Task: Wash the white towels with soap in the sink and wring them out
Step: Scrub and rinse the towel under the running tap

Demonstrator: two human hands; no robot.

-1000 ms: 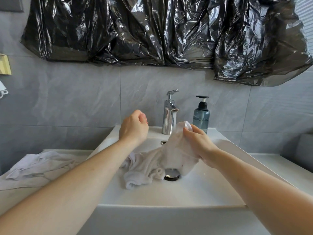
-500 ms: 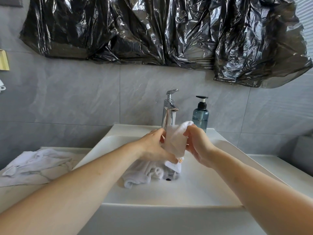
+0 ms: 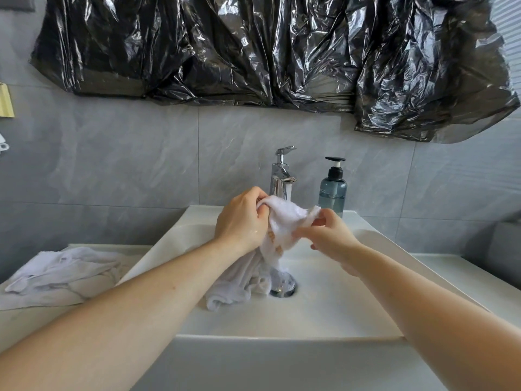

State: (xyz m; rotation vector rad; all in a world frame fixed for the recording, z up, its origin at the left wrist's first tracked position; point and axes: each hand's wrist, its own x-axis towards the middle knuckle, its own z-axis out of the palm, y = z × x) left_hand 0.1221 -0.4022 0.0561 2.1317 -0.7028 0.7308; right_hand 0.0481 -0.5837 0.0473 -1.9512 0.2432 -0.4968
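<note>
Towel (image 3: 284, 221) held up over sink (image 3: 324, 306) under faucet (image 3: 280, 176), water running; lower end trails by drain (image 3: 283, 289). Left hand (image 3: 242, 218) fingers curled gripping its top left, right hand (image 3: 329, 235) pinching top right edge. Soap bottle (image 3: 332, 190) behind. Second towel (image 3: 56, 272) on left counter.

No words or numbers can be read here. The soap bottle (image 3: 332, 193) has a tiny pale mark near its top, but it is too small to make out. The white towel (image 3: 282, 221) has some small orange marks on it, and they are too blurry to read as letters. The tap (image 3: 282, 176) and the sink (image 3: 352, 306) have no writing that shows.
</note>
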